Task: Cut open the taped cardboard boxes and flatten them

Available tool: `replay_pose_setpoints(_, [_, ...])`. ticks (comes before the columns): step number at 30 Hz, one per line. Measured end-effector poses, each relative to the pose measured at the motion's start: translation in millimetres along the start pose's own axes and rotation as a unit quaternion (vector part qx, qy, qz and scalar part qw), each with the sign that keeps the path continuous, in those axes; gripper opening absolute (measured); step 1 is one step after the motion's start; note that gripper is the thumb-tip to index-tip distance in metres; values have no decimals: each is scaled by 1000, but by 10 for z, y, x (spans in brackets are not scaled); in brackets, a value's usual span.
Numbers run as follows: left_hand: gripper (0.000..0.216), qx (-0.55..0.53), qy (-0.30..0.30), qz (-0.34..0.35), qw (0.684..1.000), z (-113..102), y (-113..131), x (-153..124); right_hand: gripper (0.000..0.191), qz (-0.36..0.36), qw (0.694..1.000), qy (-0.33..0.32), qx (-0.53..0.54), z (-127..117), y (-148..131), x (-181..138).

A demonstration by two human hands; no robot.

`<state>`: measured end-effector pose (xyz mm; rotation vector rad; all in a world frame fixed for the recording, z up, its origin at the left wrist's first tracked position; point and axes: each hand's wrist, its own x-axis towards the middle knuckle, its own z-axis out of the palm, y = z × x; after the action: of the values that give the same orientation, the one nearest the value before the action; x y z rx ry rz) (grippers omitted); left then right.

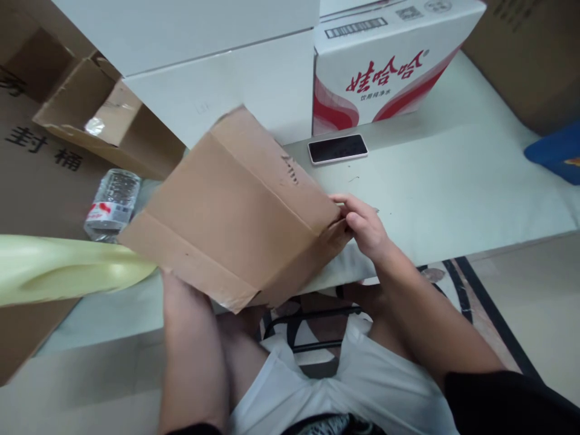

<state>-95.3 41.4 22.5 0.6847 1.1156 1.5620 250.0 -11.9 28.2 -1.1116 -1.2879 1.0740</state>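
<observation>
A creased brown cardboard box [226, 193], its flaps partly folded, is tilted over the near edge of the covered table. My right hand [365, 226] grips its right corner, thumb on top and fingers at the edge. My left forearm runs up beneath the near left side of the cardboard, which hides my left hand, so its fingers do not show. Just beyond the box lies a smartphone [338, 148] with a dark screen, face up.
White cartons [226, 90] stand along the back, one [389, 72] with red lettering. At left are a clear plastic bottle [112, 205], an open brown carton [77, 109] and a pale yellow smooth object [67, 272]. A blue object [555, 152] sits at the right edge.
</observation>
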Motion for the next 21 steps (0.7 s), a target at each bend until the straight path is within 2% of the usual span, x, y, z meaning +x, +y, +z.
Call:
replay_pose_setpoints(3, [55, -28, 12, 43, 999, -22, -1, -4, 60, 34, 998, 8, -53, -54, -20, 38])
replay_pose_setpoints(5, [55, -42, -6, 45, 998, 25, 2, -11, 44, 39, 991, 63, -116, -66, 2, 71])
replay_pose_setpoints(7, [47, -67, -21, 46, 996, 94, 6, -7, 45, 55, 983, 121, -124, -64, 45, 105])
replay_pose_setpoints(9, [39, -97, -30, 44, 994, 154, 5, 7, 62, 114, 981, 149, -50, -50, 91, 130])
replay_pose_setpoints(11, [36, -111, -28, 34, 993, 192, -6, 18, 72, 183, 972, 138, 55, -20, 118, 133])
replay_pose_setpoints(16, [35, -117, -24, 1, 993, 254, -29, -36, 61, 274, 945, -20, 179, 110, 34, 58])
replay_pose_setpoints(17, [36, -124, -32, 4, 992, 273, -20, -61, 60, 278, 940, -19, 196, 130, -9, 45])
replay_pose_setpoints(19, [38, -138, -57, 0, 989, 316, 14, -110, 61, 259, 936, 29, 235, 123, -110, 29])
replay_pose_setpoints(21, [41, -142, -82, -43, 985, 350, 57, -146, 60, 228, 933, 88, 265, 17, -220, 14])
